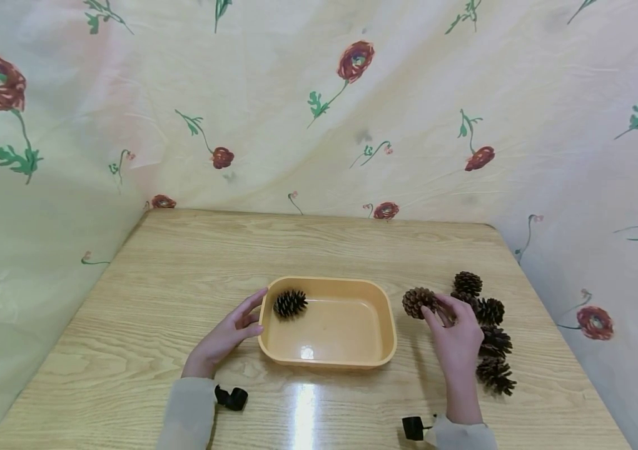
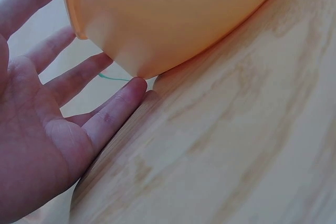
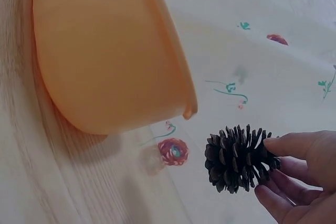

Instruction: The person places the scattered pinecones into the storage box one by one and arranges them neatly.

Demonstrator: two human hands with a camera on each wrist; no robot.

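Note:
An orange plastic tub (image 1: pixel 327 361) stands on the wooden table, with one pine cone (image 1: pixel 289 304) lying in its back left corner. At the tub's left end, my left hand (image 1: pixel 231 333) touches the wall with extended fingers; the left wrist view shows the fingertips (image 2: pixel 137 85) against its outside. My right hand (image 1: pixel 457 332) pinches another pine cone (image 1: pixel 420 303) between thumb and fingers, held up to the right of the tub. In the right wrist view that pine cone (image 3: pixel 239 158) hangs apart from the tub wall (image 3: pixel 115 66).
Several more pine cones (image 1: pixel 495 341) lie in a loose row on the table's right side, partly behind my right hand. The wooden table (image 1: pixel 201 250) ends at a flower-patterned cloth (image 1: pixel 274 112) at the back and sides.

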